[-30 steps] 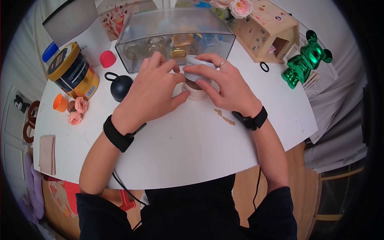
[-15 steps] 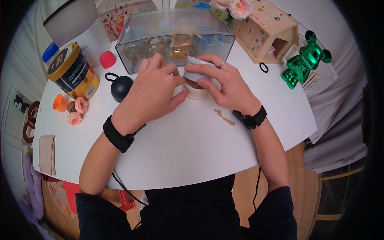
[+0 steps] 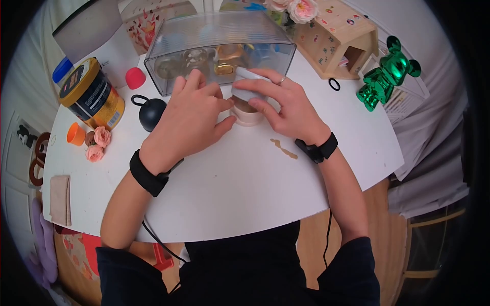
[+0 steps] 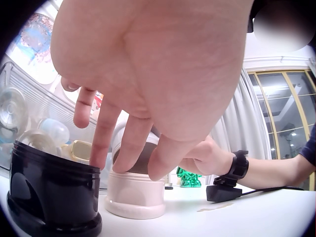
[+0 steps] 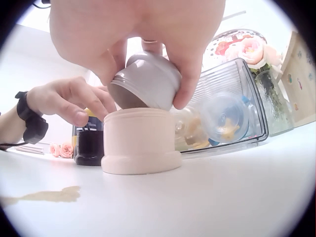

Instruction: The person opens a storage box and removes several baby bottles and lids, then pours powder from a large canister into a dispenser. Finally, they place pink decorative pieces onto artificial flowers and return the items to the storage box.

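Note:
A squat cream jar [image 3: 248, 117] stands on the white table [image 3: 245, 188], just in front of a clear box. My right hand [image 3: 250, 95] pinches its grey lid [image 3: 243, 86] between thumb and fingers. In the right wrist view the lid [image 5: 148, 81] hangs tilted over the jar [image 5: 140, 140], its low edge at the rim. My left hand [image 3: 224, 110] holds the jar from the left, thumb on its near side and fingers at its top. The left wrist view has those fingers [image 4: 131, 148] reaching down onto the jar [image 4: 134, 193].
A clear plastic box [image 3: 219, 46] of small items stands right behind the jar. A black ball with a loop [image 3: 152, 112] sits left of my left hand, and a black-and-gold tub [image 3: 92, 92] further left. A beige smear [image 3: 285, 149] marks the table. A green bear [image 3: 385, 74] stands right.
My right hand has tipped the lid from nearly flat to a steeper tilt over the jar. My left hand has stayed on the jar.

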Tool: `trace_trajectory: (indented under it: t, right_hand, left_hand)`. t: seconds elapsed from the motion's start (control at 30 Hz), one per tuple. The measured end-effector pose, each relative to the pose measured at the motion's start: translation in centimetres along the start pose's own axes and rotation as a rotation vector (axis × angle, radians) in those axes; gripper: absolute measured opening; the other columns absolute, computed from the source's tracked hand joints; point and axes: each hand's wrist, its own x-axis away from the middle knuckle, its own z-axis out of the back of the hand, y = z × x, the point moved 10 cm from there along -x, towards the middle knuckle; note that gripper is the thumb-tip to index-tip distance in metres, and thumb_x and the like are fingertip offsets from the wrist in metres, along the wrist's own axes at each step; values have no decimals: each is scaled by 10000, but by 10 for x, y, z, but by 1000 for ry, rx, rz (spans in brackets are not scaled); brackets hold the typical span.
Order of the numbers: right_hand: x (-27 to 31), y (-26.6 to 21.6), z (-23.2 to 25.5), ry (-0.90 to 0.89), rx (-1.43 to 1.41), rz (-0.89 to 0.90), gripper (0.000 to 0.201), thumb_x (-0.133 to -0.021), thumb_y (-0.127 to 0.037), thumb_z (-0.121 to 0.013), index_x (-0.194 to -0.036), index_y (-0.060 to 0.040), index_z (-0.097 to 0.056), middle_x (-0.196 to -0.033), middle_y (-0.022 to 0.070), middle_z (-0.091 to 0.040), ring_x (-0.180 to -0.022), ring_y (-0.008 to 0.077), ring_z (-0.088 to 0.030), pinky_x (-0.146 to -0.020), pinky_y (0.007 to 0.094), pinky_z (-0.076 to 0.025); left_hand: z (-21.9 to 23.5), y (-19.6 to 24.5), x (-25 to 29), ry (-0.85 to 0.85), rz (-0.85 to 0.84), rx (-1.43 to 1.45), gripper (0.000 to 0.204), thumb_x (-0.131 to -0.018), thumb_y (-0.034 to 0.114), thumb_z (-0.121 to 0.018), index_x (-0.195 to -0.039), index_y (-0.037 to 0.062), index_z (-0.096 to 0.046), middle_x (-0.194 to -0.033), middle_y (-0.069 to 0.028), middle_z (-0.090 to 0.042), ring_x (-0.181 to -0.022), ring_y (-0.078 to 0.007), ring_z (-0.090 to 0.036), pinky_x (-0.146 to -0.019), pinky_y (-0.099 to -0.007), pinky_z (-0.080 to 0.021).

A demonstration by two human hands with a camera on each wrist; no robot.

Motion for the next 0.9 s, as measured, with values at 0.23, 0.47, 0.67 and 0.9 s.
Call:
trace_trajectory:
  t: [0.23, 0.47, 0.67, 0.9]
  right_hand:
    - [0, -2, 2, 43, 33, 64, 382, -992, -157, -765, -1361, -249, -798, -1455, 170, -712, -1181, 376, -744, -987, 443, -626]
    - [-1, -8, 7, 56, 75, 84, 384, -985, -161, -774, -1359, -246, -800, -1459, 169, -722, -1154, 384, -757, -991, 446, -623]
    - [-1, -2, 5, -10, 48, 12, 381, -976, -157, -782, -1352, -214, -800, -1443, 169, -731, -1147, 376, -752, -976, 432, -629]
    - [9, 63, 29, 143, -565, -597, 359, -1125, -296, -611, -1425, -138, -732, -1315, 69, -744, -1116, 220, -731, -794, 357, -667]
  left_hand:
    - [-2, -2, 1, -12, 11, 17, 297, -944, 281, -831, -1191, 122, -877, -1085, -42, -739, -1150, -297, -531, -980, -425, -419]
    - [1, -1, 2, 4, 2, 28, 304, -936, 275, -841, -1198, 125, -877, -1068, -43, -742, -1149, -295, -530, -973, -421, -410]
    - [-1, -1, 1, -21, 16, 34, 323, -930, 277, -848, -1215, 127, -875, -1059, -43, -742, -1156, -294, -530, -973, -424, -407]
    - [1, -4, 2, -33, 23, 28, 356, -930, 282, -848, -1269, 173, -867, -1085, -37, -735, -1166, -296, -530, -976, -433, -398]
